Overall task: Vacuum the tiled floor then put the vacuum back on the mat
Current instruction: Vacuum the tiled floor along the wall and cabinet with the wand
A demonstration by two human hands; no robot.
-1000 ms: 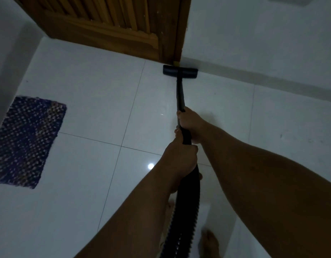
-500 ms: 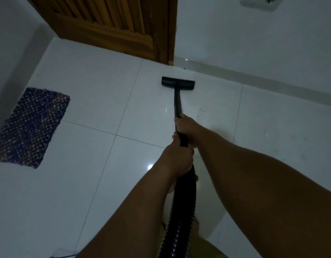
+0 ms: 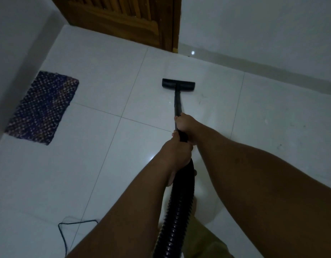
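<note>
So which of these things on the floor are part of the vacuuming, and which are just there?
Part of the job:
- vacuum head on the tiled floor
- wand, gripped by the right hand
- hose, gripped by the left hand
- mat by the left wall
- thin black cord, probably the vacuum's

Just there:
- wooden door
- skirting

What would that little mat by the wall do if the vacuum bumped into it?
The mat would probably slide or bunch up, since it looks like thin woven cloth lying loose on glossy tiles. It is likely floppy and light, so the vacuum head might lift or snag an edge.
</note>
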